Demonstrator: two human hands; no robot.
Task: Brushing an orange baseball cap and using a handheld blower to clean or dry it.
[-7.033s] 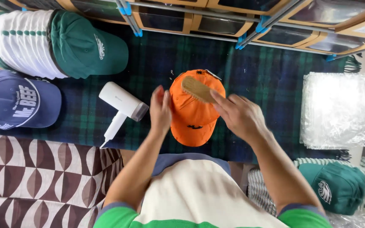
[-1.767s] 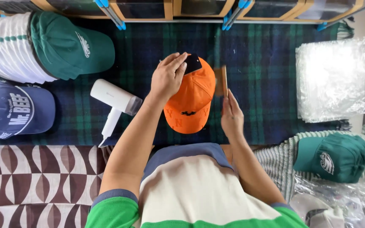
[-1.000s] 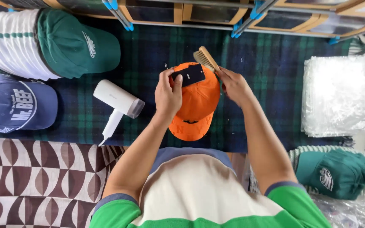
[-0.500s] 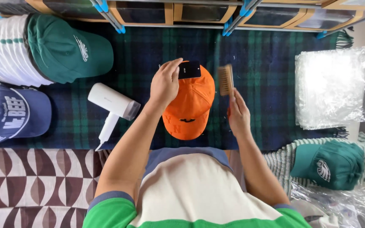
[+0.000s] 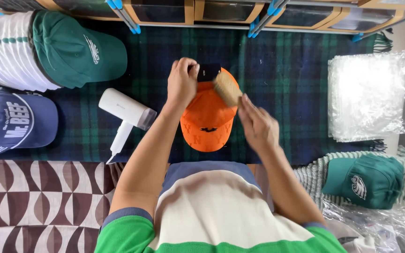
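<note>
Overhead view. An orange cap (image 5: 208, 122) lies at mid-counter on a dark plaid cloth (image 5: 296, 93), crown up, its black back strap at the far end. The left hand (image 5: 182, 84) is closed on that far end and pins the cap down. The right hand (image 5: 258, 125) holds a brush (image 5: 227, 88) whose pale bristles lie against the crown near the strap. A white dryer (image 5: 126, 112) lies just left of the cap; green caps (image 5: 78, 51) (image 5: 365, 180), a navy cap (image 5: 15, 119) and a stack of clear bags (image 5: 369, 93) lie well apart. Risk, as a judgement: a hard stroke could dent the unsupported crown, or skid the cap if the left hand's hold slackens.
</note>
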